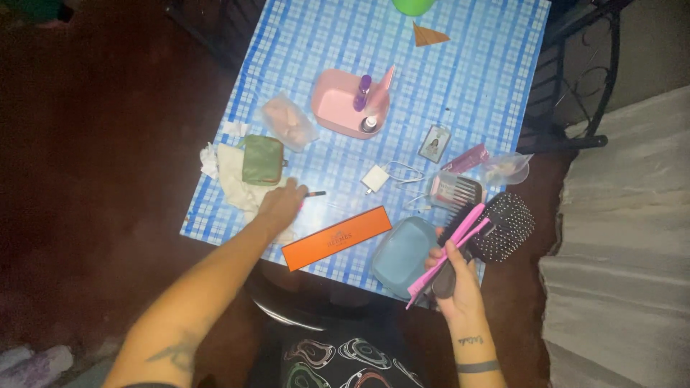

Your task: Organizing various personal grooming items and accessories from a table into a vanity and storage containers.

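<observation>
Right hand (454,276): mine, nearest the lens, fingers clenched round a bundle of handles: black paddle brush (505,226), a black comb and a pink tail comb (449,248). Bundle hangs off the table's near right corner.
Left hand (280,203): reaching over the checked blue tablecloth (467,93), fingers curled down at a thin dark pen-like stick (314,194) with a reddish end. Cannot tell if I've pinched it or only touch it; too dim and blurred.
Stick position: flat on the cloth, just right of my fingertips, between the green pouch (262,159) and the white charger block (374,178).
Neighbours: orange flat box (336,238) just below my left hand; blue zip pouch (402,253) beside my right; crumpled white cloth (233,179) under the green pouch.
Further back: pink tray (348,103) holding small bottles, a clear bag of beige sponges (287,121).
Doing it well: my judgement, pinch the stick near its middle with thumb and forefinger so it lifts level and doesn't roll toward the charger cable.
Risk: right grip is crowded; keep it tight, the pink comb looks loosest.
</observation>
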